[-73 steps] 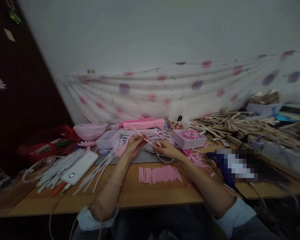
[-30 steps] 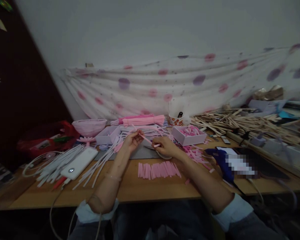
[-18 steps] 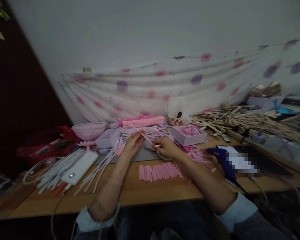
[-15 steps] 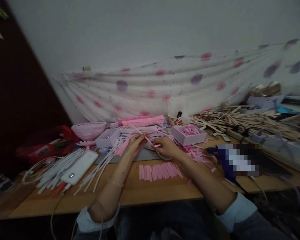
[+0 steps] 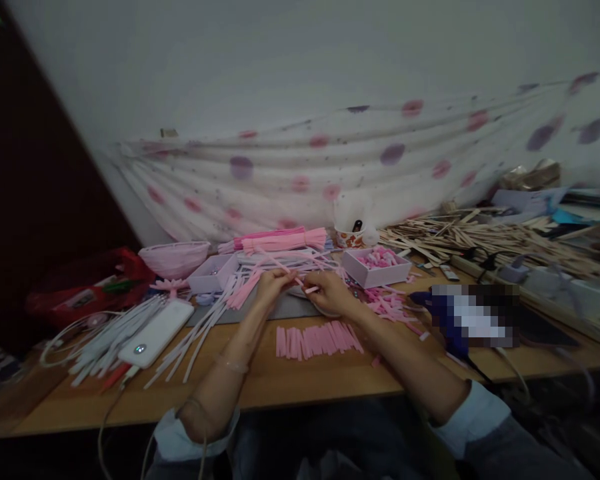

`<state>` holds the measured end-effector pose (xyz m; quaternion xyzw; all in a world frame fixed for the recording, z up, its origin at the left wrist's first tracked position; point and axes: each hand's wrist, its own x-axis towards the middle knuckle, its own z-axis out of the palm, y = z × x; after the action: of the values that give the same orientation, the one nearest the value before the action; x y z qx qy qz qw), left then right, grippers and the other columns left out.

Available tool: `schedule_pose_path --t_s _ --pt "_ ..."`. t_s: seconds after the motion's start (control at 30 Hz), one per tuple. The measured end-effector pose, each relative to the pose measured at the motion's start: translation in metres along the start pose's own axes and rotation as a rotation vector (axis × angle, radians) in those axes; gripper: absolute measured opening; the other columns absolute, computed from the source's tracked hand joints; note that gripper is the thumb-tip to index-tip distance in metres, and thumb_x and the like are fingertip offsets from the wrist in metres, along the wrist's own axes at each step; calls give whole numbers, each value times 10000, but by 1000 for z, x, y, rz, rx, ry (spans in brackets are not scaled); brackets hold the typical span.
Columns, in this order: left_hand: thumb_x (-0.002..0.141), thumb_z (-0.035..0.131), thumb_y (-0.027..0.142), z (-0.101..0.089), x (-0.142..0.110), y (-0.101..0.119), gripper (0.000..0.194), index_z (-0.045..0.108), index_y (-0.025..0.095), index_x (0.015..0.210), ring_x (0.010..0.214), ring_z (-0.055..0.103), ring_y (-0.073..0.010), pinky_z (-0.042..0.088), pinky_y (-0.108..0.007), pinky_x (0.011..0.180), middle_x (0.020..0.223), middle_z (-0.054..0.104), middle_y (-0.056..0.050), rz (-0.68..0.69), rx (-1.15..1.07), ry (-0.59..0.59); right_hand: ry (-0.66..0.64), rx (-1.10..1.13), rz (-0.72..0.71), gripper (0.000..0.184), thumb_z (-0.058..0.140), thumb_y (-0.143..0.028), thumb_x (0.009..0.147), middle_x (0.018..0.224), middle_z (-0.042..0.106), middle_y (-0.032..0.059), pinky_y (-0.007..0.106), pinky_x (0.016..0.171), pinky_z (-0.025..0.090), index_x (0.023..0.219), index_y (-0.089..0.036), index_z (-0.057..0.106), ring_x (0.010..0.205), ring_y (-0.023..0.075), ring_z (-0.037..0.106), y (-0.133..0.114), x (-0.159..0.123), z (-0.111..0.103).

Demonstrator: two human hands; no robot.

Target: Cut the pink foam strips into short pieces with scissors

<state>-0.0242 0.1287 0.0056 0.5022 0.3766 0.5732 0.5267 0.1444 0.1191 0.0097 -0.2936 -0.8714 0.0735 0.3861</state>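
Observation:
A pink pipe cleaner (image 5: 300,283) runs between my two hands above the grey mat (image 5: 290,308). The fingers of my left hand (image 5: 271,288) pinch it on one side. My right hand (image 5: 331,293) is closed round its other part, and a short pink end sticks out by the thumb. A pair of scissors (image 5: 325,311) shows partly beneath my right hand; I cannot tell whether the hand holds them too. Closer to me, a row of short pink pipe cleaner pieces (image 5: 320,340) lies on the wooden table (image 5: 260,383).
A white box (image 5: 377,275) of pink pieces stands right of my hands, with loose pink cuttings (image 5: 387,303) before it. Left lie white pipe cleaners (image 5: 105,340) and a power bank (image 5: 155,333). Behind are pink bundles (image 5: 285,241). A blue glue gun (image 5: 447,323) lies right.
My left hand has moved along the pipe cleaner towards my right hand, so the two hands are closer together. Less of the strip shows between them. The view has shifted slightly.

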Motion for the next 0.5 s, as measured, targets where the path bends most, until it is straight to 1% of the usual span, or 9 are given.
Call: schedule_pose_path --t_s 0.1,0.27,0.4,0.5 --pt "506 817 295 -10 4 6 262 709 103 647 659 641 -148 508 -280 745 680 701 -72 -26 -46 64 -27 27 0 108 530 -98 706 560 505 -22 214 548 243 615 -157 536 547 104 428 -2 0 0" --pt "590 762 172 -24 11 18 126 695 104 671 644 650 -141 530 -269 707 681 705 -81 -42 -117 187 -24 46 -23 117 519 -105 715 563 489 -26 211 552 243 612 -160 517 551 101 418 -5 1 -3" --pt "658 692 104 -38 14 27 29 680 98 684 610 648 -128 536 -244 667 660 700 -78 -57 -165 212 -52 62 -40 121 520 -103 711 571 476 -28 212 553 244 607 -161 501 558 99 413 -5 1 -5" --pt "670 655 50 -47 13 34 58 667 102 693 623 655 -121 536 -237 690 658 696 -56 -20 -267 277 -38 87 -47 151 525 -135 732 558 456 -34 212 544 242 590 -162 481 550 97 398 -3 1 -4"
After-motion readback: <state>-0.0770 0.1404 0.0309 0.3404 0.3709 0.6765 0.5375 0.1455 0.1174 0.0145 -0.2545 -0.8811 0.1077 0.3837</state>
